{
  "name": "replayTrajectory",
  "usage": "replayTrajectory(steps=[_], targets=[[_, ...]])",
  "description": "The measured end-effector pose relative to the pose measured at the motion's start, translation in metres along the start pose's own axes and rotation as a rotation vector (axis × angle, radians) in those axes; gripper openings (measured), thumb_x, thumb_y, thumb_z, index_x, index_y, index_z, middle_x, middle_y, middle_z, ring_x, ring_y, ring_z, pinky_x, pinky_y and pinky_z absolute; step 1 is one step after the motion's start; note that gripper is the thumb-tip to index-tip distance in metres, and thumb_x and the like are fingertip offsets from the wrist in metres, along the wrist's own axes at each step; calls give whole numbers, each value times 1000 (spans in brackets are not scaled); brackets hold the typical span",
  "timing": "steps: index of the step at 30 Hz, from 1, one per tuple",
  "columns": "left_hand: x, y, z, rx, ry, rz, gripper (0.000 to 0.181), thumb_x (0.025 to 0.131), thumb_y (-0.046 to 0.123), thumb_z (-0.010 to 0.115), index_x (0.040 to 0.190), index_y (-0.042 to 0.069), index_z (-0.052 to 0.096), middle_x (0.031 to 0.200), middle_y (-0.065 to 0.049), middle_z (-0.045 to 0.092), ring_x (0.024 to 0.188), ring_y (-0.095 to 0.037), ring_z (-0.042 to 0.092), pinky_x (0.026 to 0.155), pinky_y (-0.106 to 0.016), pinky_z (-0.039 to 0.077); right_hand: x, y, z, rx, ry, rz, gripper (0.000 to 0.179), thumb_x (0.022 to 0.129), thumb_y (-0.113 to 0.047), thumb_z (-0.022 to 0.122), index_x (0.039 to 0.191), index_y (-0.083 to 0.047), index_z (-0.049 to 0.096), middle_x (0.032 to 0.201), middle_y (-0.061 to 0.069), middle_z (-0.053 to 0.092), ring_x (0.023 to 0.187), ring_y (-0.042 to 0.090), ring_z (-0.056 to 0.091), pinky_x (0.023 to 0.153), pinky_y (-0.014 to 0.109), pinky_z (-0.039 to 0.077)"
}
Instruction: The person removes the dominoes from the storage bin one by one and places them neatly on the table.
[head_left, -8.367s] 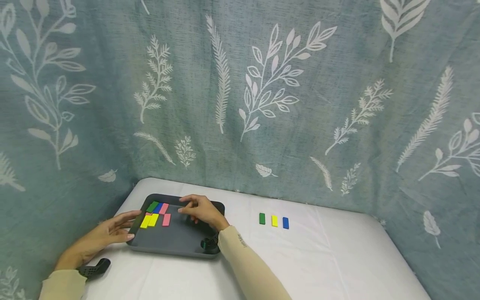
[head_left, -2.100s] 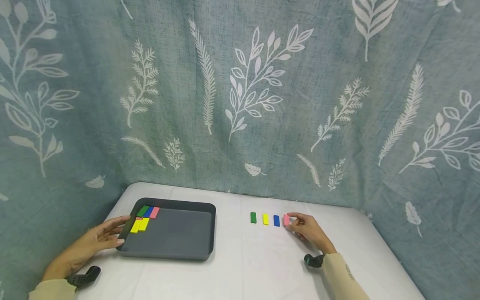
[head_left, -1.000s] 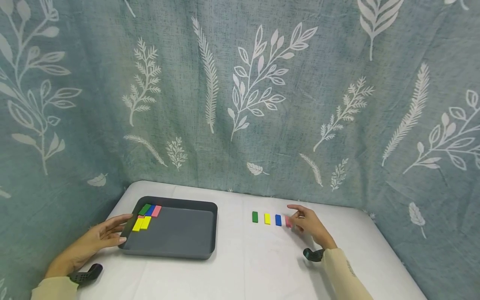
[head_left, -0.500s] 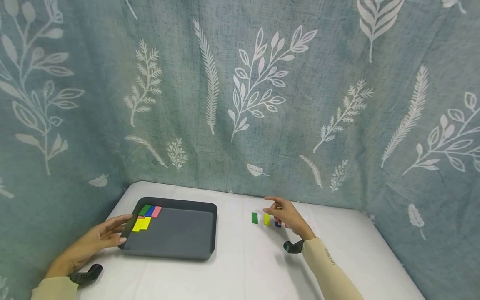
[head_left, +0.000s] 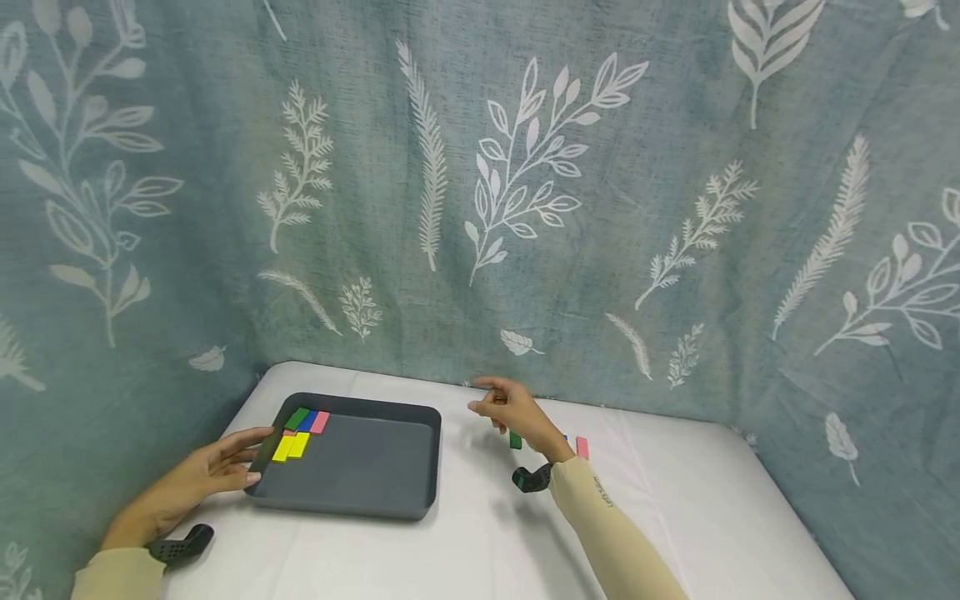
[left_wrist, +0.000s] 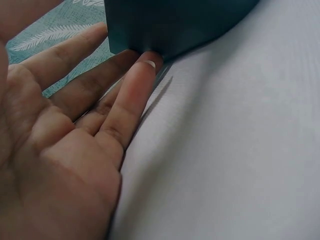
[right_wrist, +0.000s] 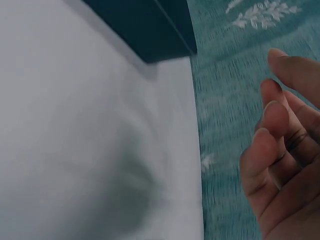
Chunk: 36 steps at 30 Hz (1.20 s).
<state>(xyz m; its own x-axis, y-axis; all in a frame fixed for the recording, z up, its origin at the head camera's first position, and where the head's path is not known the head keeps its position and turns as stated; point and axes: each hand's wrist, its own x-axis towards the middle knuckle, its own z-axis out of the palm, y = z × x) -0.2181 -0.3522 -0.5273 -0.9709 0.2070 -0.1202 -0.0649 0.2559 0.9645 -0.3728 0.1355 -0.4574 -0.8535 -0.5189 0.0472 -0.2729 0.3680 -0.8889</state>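
My left hand (head_left: pixel 206 475) rests at the left end of a dark grey tray (head_left: pixel 360 510), relaxed fingertips touching its outer wall, as the left wrist view also shows. Empty, my right hand (head_left: pixel 517 412) hovers over the cloth right of the tray, fingers loosely bent. In the tray's far left corner lie small flat rectangular blocks: a green block (head_left: pixel 297 418), a blue block (head_left: pixel 308 421), a pink block (head_left: pixel 320 422) and two yellow blocks (head_left: pixel 291 447), with another pink one partly covered. Beneath my right hand and wrist, a green block (head_left: pixel 515 440) and a sliver of blue show.
A pink block (head_left: pixel 582 447) lies on the white tablecloth (head_left: pixel 360 558) at the right end of the row. The patterned curtain (head_left: pixel 465 208) hangs close behind the table's far edge. Black cameras are strapped at both wrists.
A pink block from the tray has gone to the right end of the table row. My right hand has let go of it and moved left, back towards the tray. The left hand has stayed put.
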Motion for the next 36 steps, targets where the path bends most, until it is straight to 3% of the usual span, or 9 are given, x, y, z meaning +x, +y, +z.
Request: replayTrajectory(steps=[8, 15, 19, 22, 27, 36], targets=[[3, -1, -2, -1, 4, 0, 72, 89, 23, 68, 149, 19, 30, 153, -12, 25, 136, -39, 22, 101, -62, 30, 22, -20, 34, 21, -40, -44, 46, 85, -36, 71, 128, -31, 56, 83, 17, 59, 52, 19, 45, 52, 32, 45], [4, 0, -3, 6, 15, -15, 72, 88, 24, 69, 149, 19, 30, 153, -13, 25, 137, -40, 21, 101, -65, 28, 33, -30, 59, 18, -95, -76, 44, 85, -35, 71, 127, -33, 57, 84, 11, 64, 52, 23, 47, 53, 40, 48], [4, 0, -3, 12, 18, -20, 73, 87, 25, 69, 149, 19, 30, 153, -13, 26, 137, -41, 21, 101, -65, 28, 38, -36, 72, 23, -114, -88, 44, 86, -35, 71, 127, -33, 57, 90, 20, 63, 55, 26, 49, 54, 47, 48], [3, 1, -3, 13, 23, -21, 73, 87, 24, 69, 148, 19, 30, 152, -13, 27, 137, -40, 22, 101, -65, 27, 43, -40, 81, 23, -124, -103, 43, 86, -36, 71, 126, -33, 57, 92, 26, 61, 56, 24, 49, 52, 41, 48], [2, 1, -3, 12, 25, -21, 73, 87, 24, 69, 149, 20, 30, 152, -13, 27, 137, -40, 22, 101, -65, 28, 50, -46, 97, 21, -156, -117, 43, 86, -38, 70, 126, -33, 57, 87, 20, 63, 53, 19, 46, 50, 33, 47], [0, 1, 1, -9, 24, -27, 72, 87, 23, 69, 148, 19, 30, 151, -13, 29, 137, -39, 22, 102, -64, 28, 60, -48, 123, 29, -167, -127, 41, 85, -37, 72, 123, -34, 59, 88, 17, 65, 57, 16, 49, 47, 31, 45]])
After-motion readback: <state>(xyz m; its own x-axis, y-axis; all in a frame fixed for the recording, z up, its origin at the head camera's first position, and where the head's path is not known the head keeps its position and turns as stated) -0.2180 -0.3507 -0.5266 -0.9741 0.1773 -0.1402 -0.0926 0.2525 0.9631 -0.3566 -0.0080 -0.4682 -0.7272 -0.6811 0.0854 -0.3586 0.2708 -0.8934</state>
